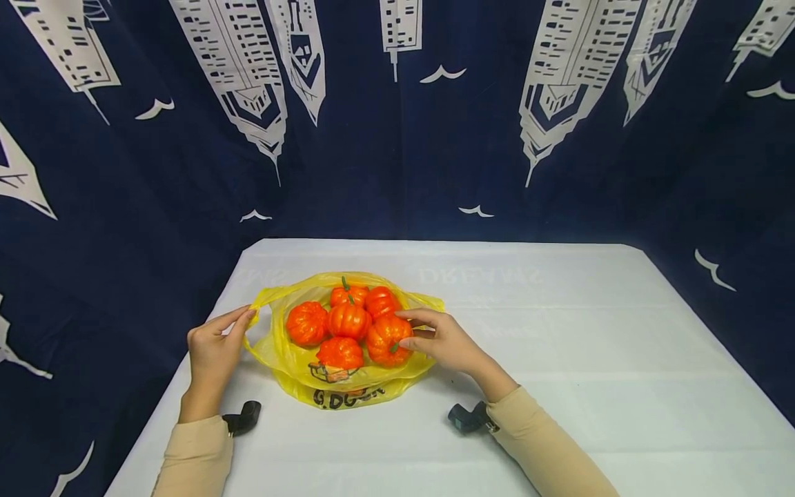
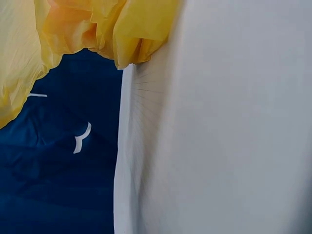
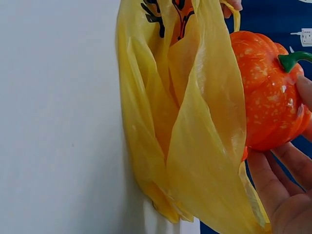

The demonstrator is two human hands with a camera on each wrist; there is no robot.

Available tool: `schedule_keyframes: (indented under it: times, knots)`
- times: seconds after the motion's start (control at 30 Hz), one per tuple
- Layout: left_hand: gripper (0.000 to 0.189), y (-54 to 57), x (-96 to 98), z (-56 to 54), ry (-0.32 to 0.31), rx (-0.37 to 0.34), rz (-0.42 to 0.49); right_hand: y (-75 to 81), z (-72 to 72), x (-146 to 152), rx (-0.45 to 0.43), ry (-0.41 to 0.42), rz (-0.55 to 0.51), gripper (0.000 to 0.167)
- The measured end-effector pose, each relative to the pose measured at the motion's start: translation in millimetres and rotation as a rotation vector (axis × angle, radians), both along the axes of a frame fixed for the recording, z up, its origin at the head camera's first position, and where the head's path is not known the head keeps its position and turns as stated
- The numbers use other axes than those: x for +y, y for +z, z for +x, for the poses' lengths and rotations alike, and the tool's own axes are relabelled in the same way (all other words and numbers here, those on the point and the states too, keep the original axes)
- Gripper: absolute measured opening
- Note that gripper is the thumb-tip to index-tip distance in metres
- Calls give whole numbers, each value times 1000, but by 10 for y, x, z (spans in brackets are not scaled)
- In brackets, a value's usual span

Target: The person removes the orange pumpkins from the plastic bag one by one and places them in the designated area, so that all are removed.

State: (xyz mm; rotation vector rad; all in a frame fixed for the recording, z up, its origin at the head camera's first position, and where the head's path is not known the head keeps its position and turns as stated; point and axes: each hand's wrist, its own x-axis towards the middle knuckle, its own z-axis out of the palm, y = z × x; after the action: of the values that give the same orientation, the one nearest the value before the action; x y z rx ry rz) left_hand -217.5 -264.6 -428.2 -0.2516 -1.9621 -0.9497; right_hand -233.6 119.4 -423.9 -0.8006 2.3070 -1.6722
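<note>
A yellow plastic bag (image 1: 292, 376) lies with its mouth spread on the white table, several small orange pumpkins (image 1: 349, 322) inside it. My left hand (image 1: 214, 345) pinches the bag's left handle between thumb and fingers. At the bag's right side, my right hand (image 1: 441, 337) grips the nearest-right pumpkin (image 1: 381, 338), thumb on one side and fingers on the other. The right wrist view shows this pumpkin (image 3: 265, 97) with its green stem, beside the bag's yellow wall (image 3: 214, 122). In the left wrist view only the crumpled bag (image 2: 141, 29) shows; the left hand is out of sight.
The white table (image 1: 590, 359) extends right of the bag. Behind it hangs a dark blue cloth (image 1: 397, 172) printed with white buildings and birds. Black wrist cameras (image 1: 245, 417) sit at both beige cuffs, close above the table.
</note>
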Motion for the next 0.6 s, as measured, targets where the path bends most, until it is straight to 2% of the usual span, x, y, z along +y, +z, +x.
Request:
schedule_keyframes:
  times: [0.6]
  knots:
    - [14,-12,-13,19,4,-7,-1,124,29,98,-9,-41,-17,48]
